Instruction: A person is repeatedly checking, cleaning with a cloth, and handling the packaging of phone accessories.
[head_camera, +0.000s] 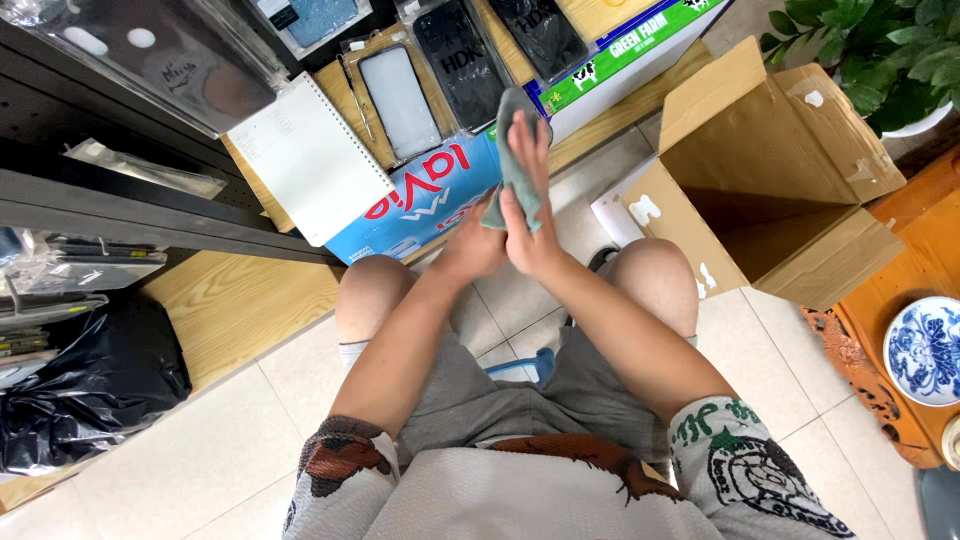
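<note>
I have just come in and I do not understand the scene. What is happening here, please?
A seated person holds a grey-green cloth between both hands. The right hand lies flat against the cloth, and the left hand grips it from below. In front of the knees lie phone cases in clear packets on a blue carton, beside a spiral notebook. An open cardboard box stands on the tiled floor.

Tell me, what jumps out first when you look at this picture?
In the middle, the right hand presses a grey-green cloth against something held by the left hand, above bare knees. To the right gapes an open cardboard box; a blue-and-white plate sits at the far right.
</note>
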